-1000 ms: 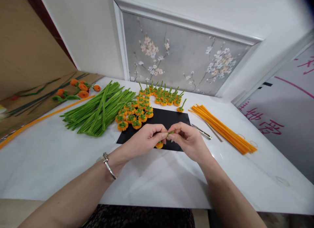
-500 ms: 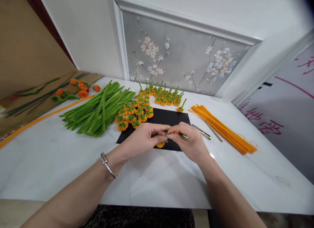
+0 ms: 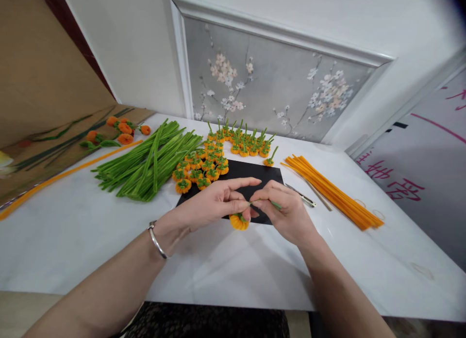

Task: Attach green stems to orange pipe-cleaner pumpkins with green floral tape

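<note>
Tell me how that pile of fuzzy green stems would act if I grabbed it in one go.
The fuzzy green stems would probably feel light for their bulk, being thin and fluffy. They look fairly straight, so they'd likely hold their line but might flex if pushed. Strays could slip out, since some cross and the ends fan apart.

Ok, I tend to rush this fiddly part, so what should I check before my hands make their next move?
1. Grip: ok, left hand and right hand meet fingertip to fingertip at the green strip.
2. Orange piece in sight: ok, just below the left fingers.
3. Strip firmly joined to it: cannot tell, fingers cover part of it.
4. A hand free for the metal tool: not ok, both are busy.
5. Metal tool uncovered: ok, right of the black mat.
</note>
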Tool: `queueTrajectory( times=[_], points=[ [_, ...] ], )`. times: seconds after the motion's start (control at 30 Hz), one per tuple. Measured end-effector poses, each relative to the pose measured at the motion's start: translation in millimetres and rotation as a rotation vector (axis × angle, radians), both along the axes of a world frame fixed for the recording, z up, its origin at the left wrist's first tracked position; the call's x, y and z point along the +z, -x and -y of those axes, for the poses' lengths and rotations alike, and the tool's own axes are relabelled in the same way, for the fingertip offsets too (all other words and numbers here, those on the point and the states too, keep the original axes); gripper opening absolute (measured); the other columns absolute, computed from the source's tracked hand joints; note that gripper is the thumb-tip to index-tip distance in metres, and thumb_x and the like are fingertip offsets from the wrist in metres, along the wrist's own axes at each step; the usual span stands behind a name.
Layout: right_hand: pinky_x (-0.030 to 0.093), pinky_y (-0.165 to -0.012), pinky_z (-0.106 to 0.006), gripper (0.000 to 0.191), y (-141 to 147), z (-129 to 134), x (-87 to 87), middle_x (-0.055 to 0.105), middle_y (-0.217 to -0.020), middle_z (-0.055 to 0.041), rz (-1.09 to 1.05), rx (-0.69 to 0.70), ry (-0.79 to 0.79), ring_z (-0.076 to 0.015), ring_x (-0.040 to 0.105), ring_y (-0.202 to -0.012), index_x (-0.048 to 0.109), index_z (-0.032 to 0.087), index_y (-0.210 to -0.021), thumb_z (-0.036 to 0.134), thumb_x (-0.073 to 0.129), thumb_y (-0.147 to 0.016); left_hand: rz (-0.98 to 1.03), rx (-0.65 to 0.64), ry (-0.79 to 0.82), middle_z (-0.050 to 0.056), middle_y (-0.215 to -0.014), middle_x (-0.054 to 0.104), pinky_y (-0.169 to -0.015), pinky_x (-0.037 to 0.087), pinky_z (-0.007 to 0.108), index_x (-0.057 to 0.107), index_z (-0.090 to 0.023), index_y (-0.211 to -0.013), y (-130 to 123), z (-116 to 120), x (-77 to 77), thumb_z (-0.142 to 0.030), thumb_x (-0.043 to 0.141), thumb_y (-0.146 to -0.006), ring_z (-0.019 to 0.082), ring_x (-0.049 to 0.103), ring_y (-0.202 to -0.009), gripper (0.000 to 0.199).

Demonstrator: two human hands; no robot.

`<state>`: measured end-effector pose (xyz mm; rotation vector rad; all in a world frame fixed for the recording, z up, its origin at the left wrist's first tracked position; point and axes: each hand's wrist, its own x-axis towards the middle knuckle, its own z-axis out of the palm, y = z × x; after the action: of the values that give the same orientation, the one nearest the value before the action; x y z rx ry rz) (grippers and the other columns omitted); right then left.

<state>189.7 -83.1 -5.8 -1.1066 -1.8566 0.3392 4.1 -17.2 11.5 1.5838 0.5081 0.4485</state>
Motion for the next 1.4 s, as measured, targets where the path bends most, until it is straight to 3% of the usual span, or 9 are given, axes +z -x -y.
queueTrajectory(
  times=[0.1,0.2,0.33,0.43,0.7,1.0,1.23,1.4],
  points=[
    [0.048,-0.061,-0.025,0.020,1,1,0.0,0.056,-0.074,-0.0013,0.069,-0.042,-0.075,-0.0122,0.056,-0.064,0.067,0.021,-0.085,0.013,0.050,-0.090,-0.018,0.027,-0.026,0.004,-0.081,0.069,-0.068,0.048,0.026,0.046,-0.017,-0.133,-2,0,0.3,-0.025,0.056,-0.087,0.014,0.064,-0.077,0.048],
    [0.046,-0.060,-0.024,0.021,2,1,-2.5,0.056,-0.075,-0.0022,0.130,-0.076,-0.126,-0.0119,0.054,-0.064,0.067,0.020,-0.087,0.012,0.048,-0.090,-0.018,0.097,-0.107,0.005,-0.091,0.066,-0.069,0.050,0.026,0.055,-0.016,-0.118,-6,1,-1.7,-0.023,0.067,-0.076,0.014,0.062,-0.079,0.044],
    [0.044,-0.059,-0.025,0.023,3,-1,-7.2,0.056,-0.075,-0.0029,0.209,-0.128,-0.134,-0.0123,0.054,-0.064,0.067,0.020,-0.084,0.014,0.046,-0.092,-0.061,0.198,-0.216,-0.002,-0.072,0.062,-0.065,0.049,0.026,0.058,-0.015,-0.109,-9,1,-6.3,-0.017,0.069,-0.070,0.011,0.058,-0.065,0.041],
    [0.045,-0.059,-0.025,0.024,3,-2,-9.8,0.058,-0.077,-0.0038,0.221,-0.127,-0.134,-0.0126,0.055,-0.065,0.068,0.019,-0.086,0.016,0.046,-0.093,-0.102,0.245,-0.253,-0.001,-0.070,0.066,-0.066,0.049,0.026,0.061,-0.015,-0.108,-8,-1,-8.8,-0.018,0.068,-0.072,0.012,0.060,-0.065,0.037],
    [0.046,-0.061,-0.025,0.023,3,-3,-10.2,0.058,-0.076,-0.0035,0.192,-0.074,-0.143,-0.0130,0.056,-0.067,0.069,0.019,-0.087,0.014,0.047,-0.092,-0.113,0.190,-0.183,-0.004,-0.066,0.063,-0.063,0.046,0.025,0.061,-0.015,-0.121,-6,-4,-9.2,-0.017,0.069,-0.070,0.010,0.056,-0.060,0.052],
    [0.043,-0.058,-0.024,0.021,2,-5,-12.6,0.053,-0.074,-0.0028,0.184,-0.054,-0.150,-0.0114,0.053,-0.064,0.069,0.016,-0.086,0.012,0.050,-0.091,-0.119,0.092,-0.217,-0.005,-0.066,0.060,-0.059,0.041,0.023,0.059,-0.017,-0.122,-5,-6,-12.1,-0.020,0.064,-0.076,0.009,0.052,-0.058,0.046],
    [0.043,-0.057,-0.024,0.020,1,-8,-17.4,0.056,-0.076,-0.0032,0.203,-0.077,-0.154,-0.0124,0.053,-0.065,0.066,0.018,-0.086,0.014,0.047,-0.092,-0.178,0.221,-0.376,0.000,-0.074,0.067,-0.062,0.043,0.023,0.061,-0.016,-0.085,-7,-6,-15.3,-0.025,0.063,-0.079,0.013,0.060,-0.068,0.011],
    [0.045,-0.060,-0.025,0.020,2,-9,-18.1,0.055,-0.076,-0.0039,0.244,-0.101,-0.158,-0.0135,0.054,-0.067,0.065,0.017,-0.089,0.018,0.046,-0.094,-0.244,0.253,-0.486,0.000,-0.068,0.066,-0.060,0.041,0.022,0.069,-0.016,-0.076,-5,-7,-17.3,-0.028,0.063,-0.079,0.012,0.057,-0.065,0.013]
  ],
)
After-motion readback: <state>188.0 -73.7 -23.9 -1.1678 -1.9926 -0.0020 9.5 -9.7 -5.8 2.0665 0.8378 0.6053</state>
